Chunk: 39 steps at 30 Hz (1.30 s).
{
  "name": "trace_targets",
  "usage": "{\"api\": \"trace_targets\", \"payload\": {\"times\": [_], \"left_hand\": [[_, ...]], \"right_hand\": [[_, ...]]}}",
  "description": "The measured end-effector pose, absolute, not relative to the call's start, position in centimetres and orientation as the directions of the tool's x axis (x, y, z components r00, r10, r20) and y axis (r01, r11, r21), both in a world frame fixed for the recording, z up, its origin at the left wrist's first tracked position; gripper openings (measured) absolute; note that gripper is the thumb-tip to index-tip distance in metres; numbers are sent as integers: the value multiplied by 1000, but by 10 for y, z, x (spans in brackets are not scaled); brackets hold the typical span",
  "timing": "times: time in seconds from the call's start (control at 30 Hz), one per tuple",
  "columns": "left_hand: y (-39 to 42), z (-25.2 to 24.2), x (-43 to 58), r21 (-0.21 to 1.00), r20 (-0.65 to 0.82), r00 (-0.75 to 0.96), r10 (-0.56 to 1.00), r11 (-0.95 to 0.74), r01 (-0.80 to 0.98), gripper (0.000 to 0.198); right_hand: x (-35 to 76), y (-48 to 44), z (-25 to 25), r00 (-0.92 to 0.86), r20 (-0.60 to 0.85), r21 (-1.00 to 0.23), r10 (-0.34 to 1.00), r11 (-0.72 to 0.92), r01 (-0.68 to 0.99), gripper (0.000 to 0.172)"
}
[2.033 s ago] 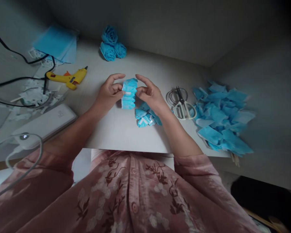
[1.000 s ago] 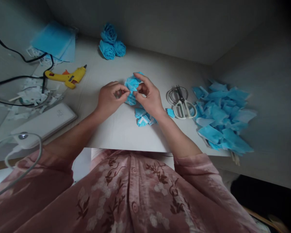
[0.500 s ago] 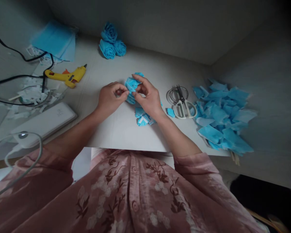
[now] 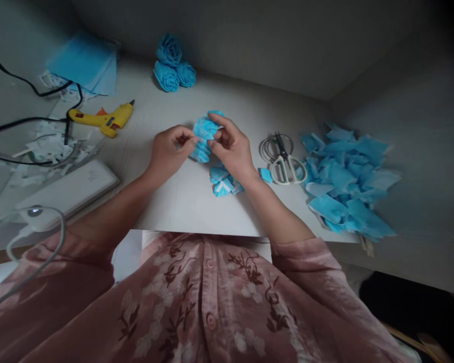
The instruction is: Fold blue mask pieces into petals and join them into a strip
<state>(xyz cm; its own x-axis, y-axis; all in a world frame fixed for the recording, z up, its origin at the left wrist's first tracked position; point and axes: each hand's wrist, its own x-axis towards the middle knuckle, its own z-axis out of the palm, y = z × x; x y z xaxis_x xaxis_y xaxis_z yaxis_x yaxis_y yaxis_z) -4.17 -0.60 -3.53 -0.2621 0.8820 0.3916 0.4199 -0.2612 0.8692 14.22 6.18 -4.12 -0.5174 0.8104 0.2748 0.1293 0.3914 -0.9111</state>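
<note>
Pleated blue piece (image 4: 203,135): a bunched strip of blue non-woven fabric, held just above the counter (image 4: 181,206), midway across it and between the two hands.
Left hand (image 4: 168,150): thumb and forefinger are closed on the piece's left edge, the other fingers curled under.
Right hand (image 4: 232,148): thumb and forefinger pinch the piece's upper right side, with the forefinger arched over the top.
Step in hand: judged to be gathering or rolling the pleats into a tight bundle. The fingers hide the middle, so how far it is curled cannot be told.
Next move calls for: as a judgement, one pinch would have to hold firm while the other shifts, since the folds look springy and apt to open.
Under the right wrist: a small heap of blue-and-white offcuts (image 4: 224,184) lies on the counter, with a lone blue scrap (image 4: 265,175) just beside it.
Further right: scissors (image 4: 285,164), then a pile of cut blue pieces (image 4: 346,176).
Far edge: three blue rosettes (image 4: 171,63), well apart from the hands.
Left side: a yellow glue gun (image 4: 102,118), a stack of blue sheets (image 4: 83,63), white trimmings (image 4: 49,146) and a flat white device (image 4: 66,194).
</note>
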Motion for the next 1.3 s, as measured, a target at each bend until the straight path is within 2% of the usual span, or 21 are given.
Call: {"api": "trace_targets", "payload": {"times": [0.13, 0.23, 0.3, 0.37, 0.47, 0.67, 0.83, 1.03, 1.3], "left_hand": [[1, -37, -51, 942, 305, -378, 874, -218, 257, 21], [1, -36, -56, 981, 142, -221, 965, -108, 158, 32], [-1, -35, -56, 989, 85, -102, 991, -71, 128, 36], [-3, -35, -56, 990, 92, -74, 993, -83, 115, 33], [-5, -36, -55, 988, 120, -122, 985, -107, 108, 26], [-8, -31, -50, 987, 131, -123, 984, -117, 110, 24], [-12, -23, -45, 992, 65, -122, 990, -51, 114, 19], [-12, -18, -45, 991, 52, -128, 990, -36, 128, 23], [-10, -20, -49, 993, 84, -171, 982, -67, 100, 17]], "right_hand": [[145, 69, -46, -517, 285, -909, 807, 399, 121, 68], [146, 69, -47, -543, 280, -908, 792, 403, 120, 70], [146, 68, -47, -565, 268, -909, 780, 399, 120, 71], [146, 66, -44, -584, 257, -916, 770, 387, 106, 72], [147, 63, -38, -605, 225, -930, 764, 353, 100, 73], [144, 61, -39, -614, 183, -953, 768, 293, 82, 77], [141, 61, -41, -597, 193, -956, 779, 286, 65, 67], [142, 63, -39, -609, 181, -959, 772, 275, 63, 61], [149, 69, -38, -657, 148, -976, 739, 217, 24, 70]]}}
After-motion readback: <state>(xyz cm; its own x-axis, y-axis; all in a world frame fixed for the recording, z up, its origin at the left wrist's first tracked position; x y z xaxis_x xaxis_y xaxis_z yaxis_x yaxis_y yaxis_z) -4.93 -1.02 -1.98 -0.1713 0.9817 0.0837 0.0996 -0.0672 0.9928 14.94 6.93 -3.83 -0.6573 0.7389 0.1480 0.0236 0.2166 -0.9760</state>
